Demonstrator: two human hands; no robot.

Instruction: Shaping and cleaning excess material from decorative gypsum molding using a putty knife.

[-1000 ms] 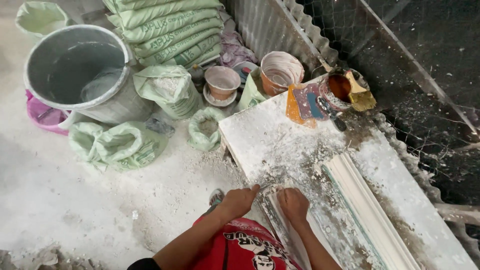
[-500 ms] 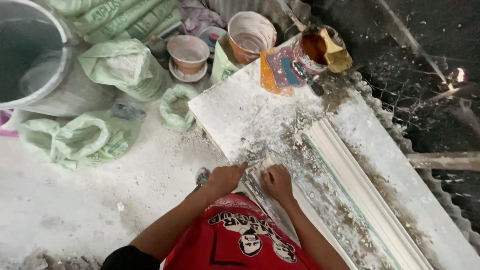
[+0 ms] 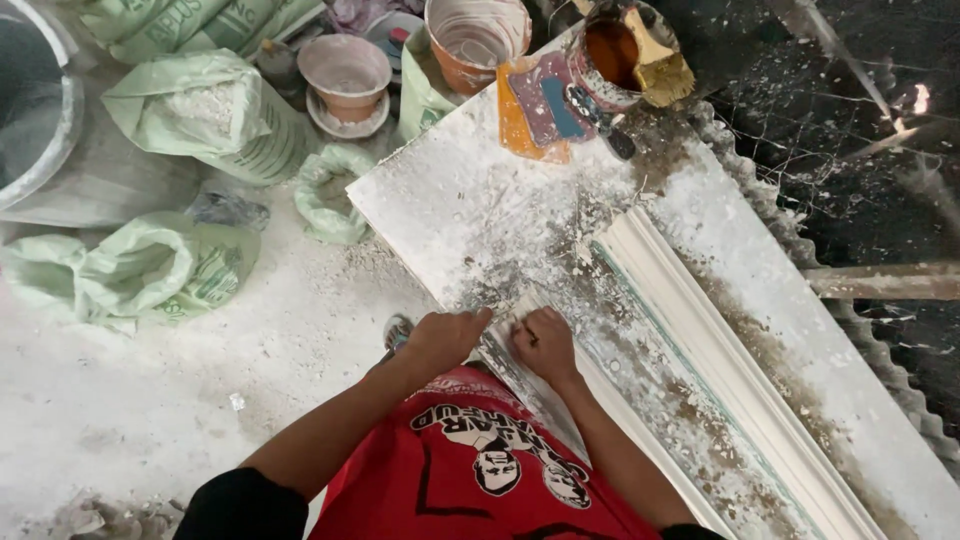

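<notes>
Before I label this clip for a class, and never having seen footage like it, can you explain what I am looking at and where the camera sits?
The camera sits on a person's head and looks straight down, so you see their own arms and red shirt at the bottom. There is no machine, only bare hands. The left hand and right hand rest side by side on the near end of a white moulding that lies along a dusty white board. What the fingers grip is too small to tell. At the board's far end stand a tin with a brush and some scrapers. On the floor to the left are green sacks, bowls and a grey bucket.
</notes>
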